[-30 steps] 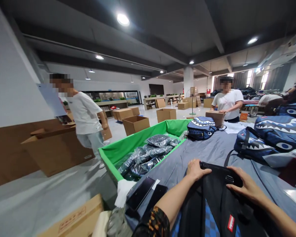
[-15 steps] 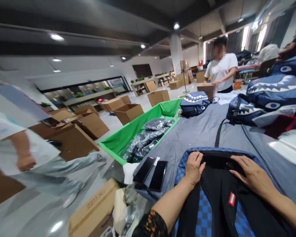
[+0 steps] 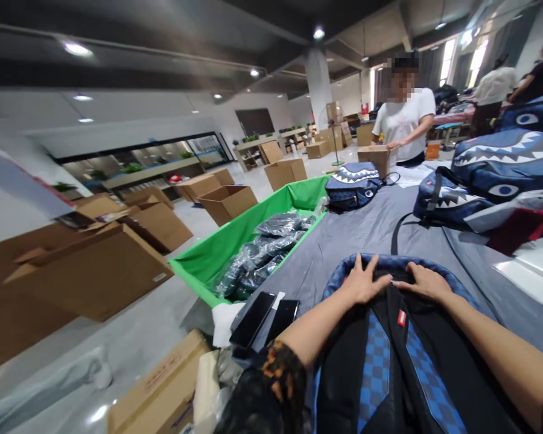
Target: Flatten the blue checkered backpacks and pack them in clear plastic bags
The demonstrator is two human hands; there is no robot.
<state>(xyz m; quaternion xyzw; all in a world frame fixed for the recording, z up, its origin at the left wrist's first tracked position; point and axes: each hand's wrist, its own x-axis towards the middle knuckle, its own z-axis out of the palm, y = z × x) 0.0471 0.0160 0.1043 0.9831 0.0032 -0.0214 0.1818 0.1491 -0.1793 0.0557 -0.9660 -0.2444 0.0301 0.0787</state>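
Observation:
A blue-and-black checked backpack (image 3: 374, 374) lies in front of me, its black back panel and checked shoulder straps facing up. My left hand (image 3: 365, 282) rests on its top edge, fingers spread and thumb pointing inward. Opposite it, my right hand (image 3: 428, 283) lies on the same top part with fingers apart. The two thumbs come close together near the middle of the top. A small red-and-white label (image 3: 402, 317) shows on the black strap. Some fingertips dip out of sight behind the padded rim.
Two dark phones (image 3: 253, 319) lie left of the backpack on the grey cloth (image 3: 344, 235). A green bin (image 3: 194, 265) holds plastic-wrapped packs. Shark-face backpacks (image 3: 507, 163) are piled at the right. Across the table a person (image 3: 405, 123) handles a carton. Cardboard boxes (image 3: 117, 265) stand on the floor.
My hands have moved closer together along the backpack's top, and their fingers have spread. The backpack's top looks flatter and more closed. A person walking at the left has mostly left the view.

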